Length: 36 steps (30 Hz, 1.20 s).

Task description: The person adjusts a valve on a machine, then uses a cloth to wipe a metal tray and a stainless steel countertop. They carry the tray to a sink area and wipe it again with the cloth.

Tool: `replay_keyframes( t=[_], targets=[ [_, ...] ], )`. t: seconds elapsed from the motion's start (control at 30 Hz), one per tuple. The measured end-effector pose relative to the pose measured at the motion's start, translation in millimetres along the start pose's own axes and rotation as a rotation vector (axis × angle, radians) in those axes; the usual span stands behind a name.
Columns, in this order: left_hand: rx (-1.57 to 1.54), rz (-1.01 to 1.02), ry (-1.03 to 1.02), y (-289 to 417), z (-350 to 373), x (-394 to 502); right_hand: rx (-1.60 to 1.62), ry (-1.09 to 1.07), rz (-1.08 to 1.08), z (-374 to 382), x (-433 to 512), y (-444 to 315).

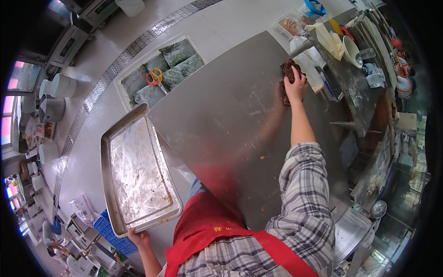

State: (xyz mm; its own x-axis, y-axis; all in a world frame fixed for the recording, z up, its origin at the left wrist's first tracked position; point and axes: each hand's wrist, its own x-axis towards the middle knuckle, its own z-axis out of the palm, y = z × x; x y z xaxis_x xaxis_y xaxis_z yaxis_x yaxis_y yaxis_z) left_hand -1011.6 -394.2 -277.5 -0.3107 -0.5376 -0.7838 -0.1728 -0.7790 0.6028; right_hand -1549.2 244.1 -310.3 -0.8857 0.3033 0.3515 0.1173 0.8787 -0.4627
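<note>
My right hand (295,85) presses a crumpled dark brown cloth (287,67) onto the far right part of a grey metal tabletop (221,114). Small crumbs and pale smears lie on that surface. Off the table's left edge, my left hand (139,238) grips the near rim of a large rectangular metal baking tray (138,173). The tray holds no food, and its bottom shows scratches and brown residue, mostly near the right side. One far corner of the tray meets or overlaps the table's left corner; whether it rests there I cannot tell.
Beyond the table's left edge, a white plastic crate (121,83) holds several bags of green leafy stuff, with scissors (156,78) on top. A cluttered side table (356,93) stands at right. A blue crate (112,233) is at lower left, and white buckets (64,86) stand farther left.
</note>
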Motion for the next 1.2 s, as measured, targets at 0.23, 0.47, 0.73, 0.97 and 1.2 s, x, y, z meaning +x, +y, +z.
replay_keyframes(
  t=[0.23, 0.47, 0.73, 0.97, 1.2],
  targets=[
    [0.037, 0.072, -0.044, 0, -2, 6, 0.313, -0.294, -0.318, 32, -132, -137],
    [-0.021, 0.062, 0.040, 1, 38, -4, 1.013, -0.083, 0.266, -83, -108, -15],
    [-0.006, 0.082, 0.141, -6, 55, -14, 0.112, 0.062, 0.214, -38, -92, 1],
    [-0.063, 0.049, 0.076, -6, 48, -3, 0.742, -0.096, 0.060, -9, -80, -70],
    [-0.012, 0.034, 0.065, 1, 14, -2, 0.052, -0.041, 0.290, 67, 110, -9]
  ],
)
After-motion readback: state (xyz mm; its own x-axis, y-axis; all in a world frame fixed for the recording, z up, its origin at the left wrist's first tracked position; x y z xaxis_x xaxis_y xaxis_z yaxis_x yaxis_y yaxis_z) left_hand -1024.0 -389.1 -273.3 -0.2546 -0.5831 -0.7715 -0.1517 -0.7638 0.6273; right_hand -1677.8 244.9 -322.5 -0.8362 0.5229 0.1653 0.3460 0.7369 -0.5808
